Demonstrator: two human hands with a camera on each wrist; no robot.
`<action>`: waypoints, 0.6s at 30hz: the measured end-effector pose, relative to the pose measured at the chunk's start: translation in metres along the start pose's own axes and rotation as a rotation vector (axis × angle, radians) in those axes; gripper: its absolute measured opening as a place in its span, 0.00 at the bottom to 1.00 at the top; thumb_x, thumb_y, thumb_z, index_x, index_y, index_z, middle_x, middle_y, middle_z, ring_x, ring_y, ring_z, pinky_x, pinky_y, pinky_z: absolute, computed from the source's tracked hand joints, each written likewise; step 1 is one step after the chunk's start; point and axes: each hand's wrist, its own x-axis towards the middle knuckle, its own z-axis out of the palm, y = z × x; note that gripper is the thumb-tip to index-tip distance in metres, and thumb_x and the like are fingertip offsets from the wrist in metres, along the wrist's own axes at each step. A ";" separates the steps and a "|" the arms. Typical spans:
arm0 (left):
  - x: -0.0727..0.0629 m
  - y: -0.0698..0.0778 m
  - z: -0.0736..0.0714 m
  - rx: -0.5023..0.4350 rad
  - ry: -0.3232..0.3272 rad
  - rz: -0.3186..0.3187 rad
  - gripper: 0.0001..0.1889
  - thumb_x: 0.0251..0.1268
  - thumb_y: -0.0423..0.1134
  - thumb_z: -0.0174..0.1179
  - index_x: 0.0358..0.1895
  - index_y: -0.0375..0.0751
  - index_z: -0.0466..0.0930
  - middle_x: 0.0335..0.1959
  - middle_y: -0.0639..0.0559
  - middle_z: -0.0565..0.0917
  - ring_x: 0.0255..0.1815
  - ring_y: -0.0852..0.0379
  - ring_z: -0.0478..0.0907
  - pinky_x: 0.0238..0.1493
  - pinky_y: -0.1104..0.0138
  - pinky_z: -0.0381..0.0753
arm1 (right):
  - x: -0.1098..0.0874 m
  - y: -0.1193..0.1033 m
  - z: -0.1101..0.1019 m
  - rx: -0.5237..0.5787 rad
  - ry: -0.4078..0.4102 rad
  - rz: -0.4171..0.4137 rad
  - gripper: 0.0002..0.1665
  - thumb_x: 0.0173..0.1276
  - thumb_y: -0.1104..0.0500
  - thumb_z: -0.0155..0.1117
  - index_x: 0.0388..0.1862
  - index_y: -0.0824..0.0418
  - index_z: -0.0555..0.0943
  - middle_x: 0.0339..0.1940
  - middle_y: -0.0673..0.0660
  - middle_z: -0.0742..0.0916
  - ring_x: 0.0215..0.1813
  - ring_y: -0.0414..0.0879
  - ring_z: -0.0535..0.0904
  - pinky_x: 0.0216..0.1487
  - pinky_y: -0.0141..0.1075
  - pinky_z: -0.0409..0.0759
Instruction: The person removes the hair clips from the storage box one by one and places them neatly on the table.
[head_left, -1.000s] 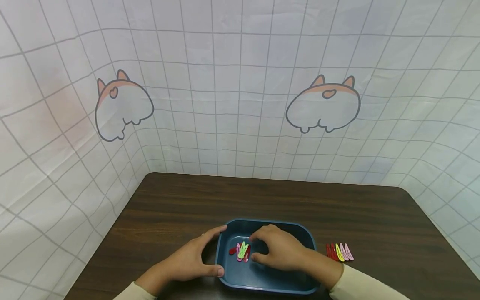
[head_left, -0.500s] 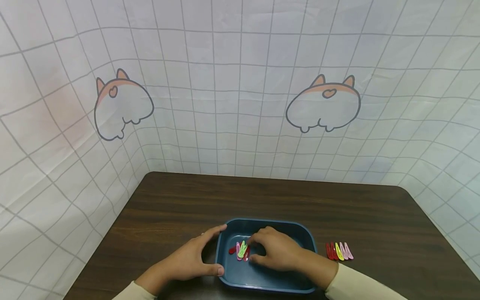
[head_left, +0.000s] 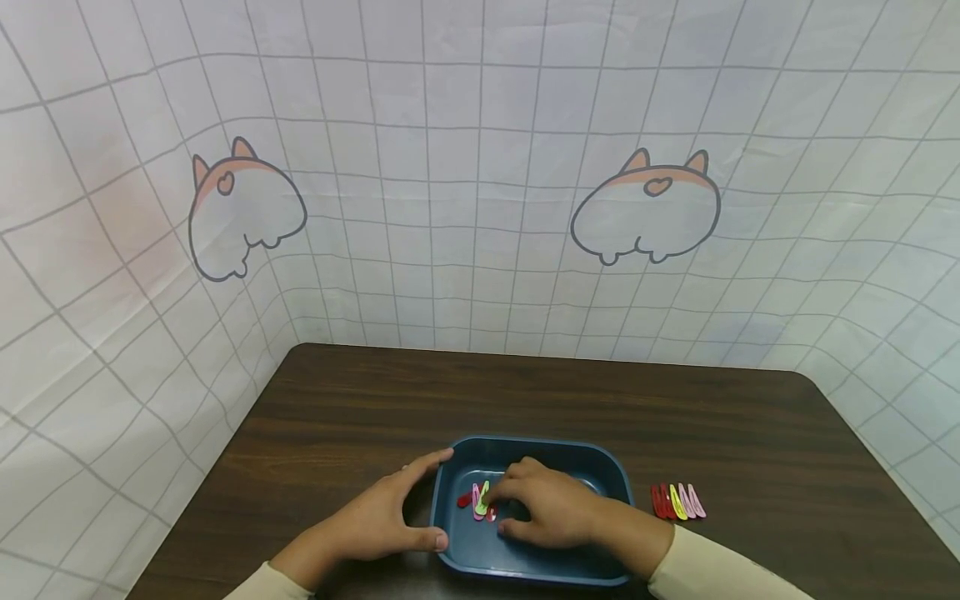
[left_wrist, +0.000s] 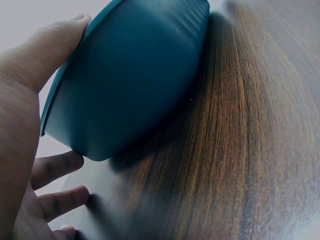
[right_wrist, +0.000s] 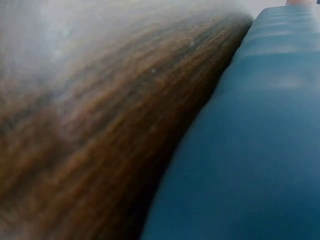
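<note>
A blue plastic tray sits on the table, and a small heap of hair clips lies in its left part. A lime-green hair clip lies over a pink hair clip and red ones. My left hand spans the tray's left end, thumb and index finger spread wide against the rim; the left wrist view has the thumb along the edge. Inside the tray my right hand is bent over the heap. Its index fingertip overlaps the green clip's right side, with the thumb apart below. The right wrist view shows only the tray's outer wall and table.
Right of the tray, several hair clips stand in a neat row: red clips, a yellow clip and pink clips. The dark wooden table meets a white grid-patterned curtain behind and at the sides.
My right hand has moved slightly left in the tray, its index finger now reaching over the heap of clips. The left hand and the row of clips stay put.
</note>
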 end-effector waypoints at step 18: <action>0.000 0.000 0.001 -0.003 0.003 0.011 0.50 0.59 0.60 0.73 0.81 0.70 0.51 0.78 0.50 0.64 0.75 0.38 0.63 0.66 0.30 0.63 | 0.003 -0.002 -0.001 -0.002 -0.021 0.032 0.15 0.72 0.42 0.65 0.55 0.40 0.83 0.48 0.38 0.80 0.50 0.35 0.72 0.47 0.34 0.78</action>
